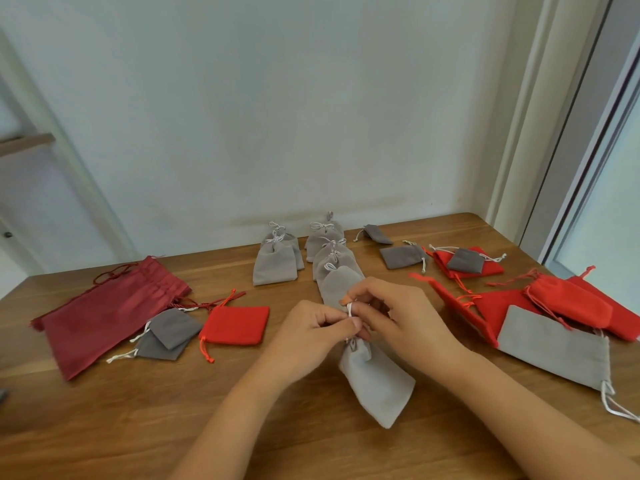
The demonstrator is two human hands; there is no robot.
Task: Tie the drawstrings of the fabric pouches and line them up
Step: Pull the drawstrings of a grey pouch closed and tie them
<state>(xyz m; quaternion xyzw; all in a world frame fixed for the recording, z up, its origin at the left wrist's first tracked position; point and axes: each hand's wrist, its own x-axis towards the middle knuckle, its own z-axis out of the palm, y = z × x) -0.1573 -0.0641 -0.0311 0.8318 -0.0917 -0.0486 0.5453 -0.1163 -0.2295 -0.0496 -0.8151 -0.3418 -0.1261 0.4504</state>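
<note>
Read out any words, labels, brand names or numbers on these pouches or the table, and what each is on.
None can be read. The light grey pouch being tied, the dark red bag, the red pouch and the wooden table all show plain surfaces, no print.

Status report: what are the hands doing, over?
Left hand and right hand pinch the white drawstring of the light grey pouch. Tied grey pouches lined up behind. Nothing blocking.

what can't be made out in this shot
Head view:
Knot on the white drawstring of the light grey pouch: covered by fingers of the left hand and right hand.
Dark object at the left edge: cut off by the frame.
Count of far tied grey pouches: they overlap.
</note>
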